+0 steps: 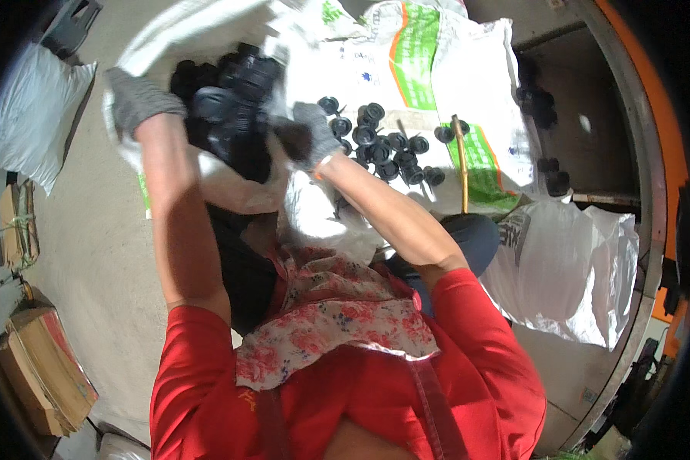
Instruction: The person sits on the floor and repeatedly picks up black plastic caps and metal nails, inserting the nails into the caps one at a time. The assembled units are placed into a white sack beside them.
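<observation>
My left hand (134, 98), in a grey knit glove, grips the left rim of a white woven sack (230, 188). My right hand (308, 136), also gloved, holds the sack's right rim. The open sack is full of black round plastic parts (230, 103). Several more black round parts (387, 146) lie loose on a white and green sack (437, 69) spread flat to the right of my right hand.
A yellow stick (462, 165) lies across the spread sack. White plastic bags sit at the right (583, 276) and upper left (34, 115). Cardboard boxes (42, 368) stand at the lower left. More black parts (540, 107) lie by a curved metal and orange rim (652, 153).
</observation>
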The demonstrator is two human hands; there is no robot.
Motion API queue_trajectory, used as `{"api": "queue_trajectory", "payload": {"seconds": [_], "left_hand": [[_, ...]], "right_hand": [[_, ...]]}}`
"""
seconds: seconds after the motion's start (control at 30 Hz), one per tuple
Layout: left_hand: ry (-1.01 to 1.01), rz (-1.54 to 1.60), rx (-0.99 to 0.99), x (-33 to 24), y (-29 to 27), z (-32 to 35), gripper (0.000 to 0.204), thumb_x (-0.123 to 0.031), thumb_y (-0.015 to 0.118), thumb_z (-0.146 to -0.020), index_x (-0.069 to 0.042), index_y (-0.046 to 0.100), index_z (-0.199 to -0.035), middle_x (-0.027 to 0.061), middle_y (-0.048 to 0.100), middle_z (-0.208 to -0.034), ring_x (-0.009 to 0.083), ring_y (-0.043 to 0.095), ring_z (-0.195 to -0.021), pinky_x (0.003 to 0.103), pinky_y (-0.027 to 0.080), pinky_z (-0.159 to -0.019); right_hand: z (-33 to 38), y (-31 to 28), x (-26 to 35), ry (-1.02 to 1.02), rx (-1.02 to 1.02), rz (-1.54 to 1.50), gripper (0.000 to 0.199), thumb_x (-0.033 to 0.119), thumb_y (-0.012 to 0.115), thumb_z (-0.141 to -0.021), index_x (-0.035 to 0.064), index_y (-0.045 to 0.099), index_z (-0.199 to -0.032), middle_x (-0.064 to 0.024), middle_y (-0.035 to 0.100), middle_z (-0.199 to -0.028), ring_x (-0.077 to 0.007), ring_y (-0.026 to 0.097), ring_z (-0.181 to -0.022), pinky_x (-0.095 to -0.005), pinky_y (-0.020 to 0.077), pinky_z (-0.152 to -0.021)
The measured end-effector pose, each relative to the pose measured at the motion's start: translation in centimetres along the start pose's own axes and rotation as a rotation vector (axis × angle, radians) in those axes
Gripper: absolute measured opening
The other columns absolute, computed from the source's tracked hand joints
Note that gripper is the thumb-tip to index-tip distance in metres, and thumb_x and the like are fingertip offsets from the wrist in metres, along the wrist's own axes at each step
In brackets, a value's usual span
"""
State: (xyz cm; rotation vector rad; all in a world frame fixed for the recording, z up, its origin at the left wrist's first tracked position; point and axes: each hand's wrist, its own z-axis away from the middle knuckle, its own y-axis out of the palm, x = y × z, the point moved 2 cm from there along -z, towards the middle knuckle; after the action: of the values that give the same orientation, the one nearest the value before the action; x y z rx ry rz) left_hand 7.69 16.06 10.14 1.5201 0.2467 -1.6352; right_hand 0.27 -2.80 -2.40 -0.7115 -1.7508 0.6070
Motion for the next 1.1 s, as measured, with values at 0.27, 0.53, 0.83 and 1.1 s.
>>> {"api": "queue_trajectory", "payload": {"seconds": [0.27,0.53,0.83,1.1], "left_hand": [[0.056,0.126,0.057,1.9,-0.4,-0.3,0.042,-0.035,0.051,-0.093,0.002,0.054,-0.111,0.0122,0.058,-0.106,0.0202,0.054,-0.091,0.030,0.044,-0.080],[0.009,-0.008,0.150,2.8,0.7,3.4,0.053,-0.042,0.043,-0.094,0.002,0.046,-0.124,0.0153,0.052,-0.119,0.0209,0.050,-0.103,0.030,0.039,-0.090],[-0.162,-0.187,0.344,4.7,1.2,6.0,0.052,-0.039,0.046,-0.092,-0.004,0.039,-0.131,0.0149,0.049,-0.126,0.0306,0.050,-0.114,0.045,0.036,-0.095],[-0.203,-0.522,0.775,9.0,-0.2,6.8,0.036,-0.022,0.053,-0.092,-0.007,0.050,-0.124,0.0061,0.050,-0.127,0.0187,0.054,-0.111,0.031,0.043,-0.091]], "right_hand": [[3.8,-1.3,-1.2,-0.035,-0.012,0.175,0.028,0.021,0.054,-0.083,-0.0020,0.056,-0.067,-0.0214,0.055,-0.062,-0.0309,0.057,-0.059,-0.0385,0.0450,-0.058],[9.5,-4.7,-14.4,0.750,0.267,-0.514,0.050,0.044,0.059,-0.084,0.0004,0.059,-0.109,-0.0142,0.064,-0.096,-0.0181,0.062,-0.091,-0.0262,0.0483,-0.080],[3.4,-5.0,-25.2,0.923,0.416,0.389,0.082,0.073,0.051,-0.068,0.0019,0.064,-0.108,-0.0214,0.059,-0.114,-0.0358,0.054,-0.109,-0.0390,0.0397,-0.094],[1.3,-1.4,-31.7,1.144,0.096,0.097,0.068,0.061,0.060,-0.068,0.0028,0.066,-0.102,-0.0180,0.064,-0.103,-0.0292,0.061,-0.101,-0.0370,0.0446,-0.087]]}}
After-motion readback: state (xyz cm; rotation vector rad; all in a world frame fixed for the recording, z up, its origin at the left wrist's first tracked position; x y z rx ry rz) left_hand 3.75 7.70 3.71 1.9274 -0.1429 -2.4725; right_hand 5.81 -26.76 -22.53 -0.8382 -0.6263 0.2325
